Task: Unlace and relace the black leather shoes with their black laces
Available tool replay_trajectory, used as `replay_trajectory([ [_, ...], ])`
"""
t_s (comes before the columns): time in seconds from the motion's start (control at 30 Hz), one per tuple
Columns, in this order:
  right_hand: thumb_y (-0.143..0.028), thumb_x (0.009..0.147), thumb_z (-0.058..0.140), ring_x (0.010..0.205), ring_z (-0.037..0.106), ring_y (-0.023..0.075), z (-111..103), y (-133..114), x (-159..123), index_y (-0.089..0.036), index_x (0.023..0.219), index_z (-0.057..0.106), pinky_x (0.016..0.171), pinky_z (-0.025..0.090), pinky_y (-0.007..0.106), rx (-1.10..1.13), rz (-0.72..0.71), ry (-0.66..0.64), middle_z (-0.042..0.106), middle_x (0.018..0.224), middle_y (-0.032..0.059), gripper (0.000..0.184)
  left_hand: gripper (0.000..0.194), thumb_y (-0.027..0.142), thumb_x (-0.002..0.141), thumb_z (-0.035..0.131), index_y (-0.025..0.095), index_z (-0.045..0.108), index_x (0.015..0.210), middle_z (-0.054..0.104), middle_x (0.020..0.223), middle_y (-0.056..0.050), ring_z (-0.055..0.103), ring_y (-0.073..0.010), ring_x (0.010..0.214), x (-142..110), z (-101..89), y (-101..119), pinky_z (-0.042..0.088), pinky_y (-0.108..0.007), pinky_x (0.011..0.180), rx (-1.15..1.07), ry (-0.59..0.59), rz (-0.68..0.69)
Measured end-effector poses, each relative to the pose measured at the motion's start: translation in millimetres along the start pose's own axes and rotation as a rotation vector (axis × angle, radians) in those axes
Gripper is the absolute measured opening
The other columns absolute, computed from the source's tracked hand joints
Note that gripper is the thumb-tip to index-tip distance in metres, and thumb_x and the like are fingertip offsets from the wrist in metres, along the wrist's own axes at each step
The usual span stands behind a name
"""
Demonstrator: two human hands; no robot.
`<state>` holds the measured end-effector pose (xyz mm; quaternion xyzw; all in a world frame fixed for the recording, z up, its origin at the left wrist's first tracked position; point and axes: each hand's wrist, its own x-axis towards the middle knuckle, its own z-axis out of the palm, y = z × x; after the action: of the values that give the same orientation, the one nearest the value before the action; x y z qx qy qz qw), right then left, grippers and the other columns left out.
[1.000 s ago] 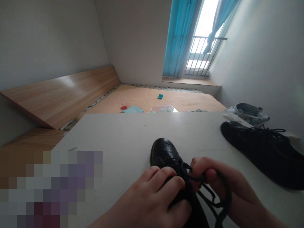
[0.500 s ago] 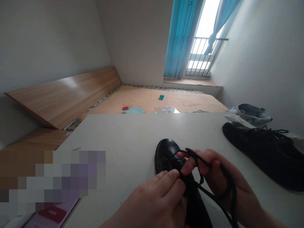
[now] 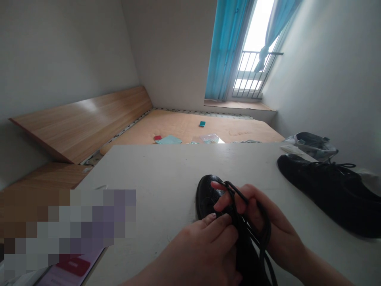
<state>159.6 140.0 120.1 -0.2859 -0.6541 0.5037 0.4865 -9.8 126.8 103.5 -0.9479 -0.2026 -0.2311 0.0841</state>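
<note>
A: What lies farthest left of the hands?

B: A phone (image 3: 71,268), on the white table (image 3: 149,174). Next comes the left hand (image 3: 205,246), its fingers bent and pressed together over the near shoe (image 3: 205,194), which sits just beyond and beneath both hands, toe pointing away.

A: And the right hand (image 3: 268,222)?

B: It pinches the black lace (image 3: 262,254) between thumb and fingers, the foremost fingers spread, with strands looped past them and trailing toward the wrist.

A: How far has the lacing got?

B: No finished bow shows on the near shoe; its lace ends look loose, so the tying seems partway. Right of the right hand, the far shoe (image 3: 321,190) already shows loops on top, apparently tied.

A: What can't be made out?

B: Leftmost, blocky blurring covers part of the phone. Whether the left fingertips grip anything can't be told. The near shoe's middle hides under the hands, its heel is out of view, and any crossing there is unclear. The far shoe's heel is cut off by the right edge.
</note>
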Motion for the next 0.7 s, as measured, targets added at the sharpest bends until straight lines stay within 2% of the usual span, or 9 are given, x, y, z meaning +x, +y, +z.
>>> replay_trajectory([
  [0.3,-0.037,0.1,0.042,0.124,0.054,0.0166,9,-5,11,-0.024,0.084,0.058,0.101,0.046,0.031,0.194,0.066,-0.046,0.07,0.092,0.001,0.026,0.024,0.037,0.085,0.063,0.016,0.066,0.095,0.067,0.097,-0.002,0.059,-0.0205,0.098,-1,2.7,2,0.046,-0.031,0.096,-0.029,-0.007,-0.01],
  [0.43,-0.035,0.101,0.038,0.126,0.053,0.0172,9,-6,19,-0.024,0.084,0.055,0.104,0.042,0.033,0.3,0.093,-0.058,0.07,0.091,0.0006,0.026,0.025,0.035,0.089,0.057,0.014,0.065,0.1,0.067,0.101,-0.004,0.058,-0.0215,0.104,-2,1.8,1,0.044,-0.032,0.099,-0.052,-0.053,-0.011],
  [0.5,-0.036,0.1,0.04,0.127,0.052,0.0179,6,-11,22,-0.024,0.083,0.055,0.105,0.042,0.034,0.313,0.06,-0.047,0.071,0.092,0.0005,0.025,0.026,0.035,0.09,0.056,0.013,0.065,0.101,0.066,0.103,-0.004,0.056,-0.0216,0.107,-3,1.4,1,0.044,-0.031,0.1,-0.061,-0.066,-0.01],
  [0.6,-0.04,0.098,0.045,0.122,0.056,0.0181,2,-29,24,-0.025,0.081,0.057,0.105,0.043,0.032,0.261,-0.046,0.005,0.072,0.087,-0.0006,0.025,0.027,0.036,0.089,0.058,0.013,0.065,0.102,0.064,0.106,-0.003,0.054,-0.0213,0.111,-3,0.4,2,0.045,-0.03,0.099,-0.081,-0.04,-0.027],
  [0.7,-0.04,0.098,0.046,0.108,0.064,0.0167,-7,-47,21,-0.027,0.084,0.059,0.102,0.046,0.031,0.034,-0.136,0.096,0.069,0.08,-0.0027,0.023,0.025,0.034,0.089,0.058,0.012,0.067,0.096,0.064,0.105,-0.006,0.053,-0.0223,0.113,-2,-3.9,2,0.045,-0.029,0.099,-0.068,0.006,-0.029],
])
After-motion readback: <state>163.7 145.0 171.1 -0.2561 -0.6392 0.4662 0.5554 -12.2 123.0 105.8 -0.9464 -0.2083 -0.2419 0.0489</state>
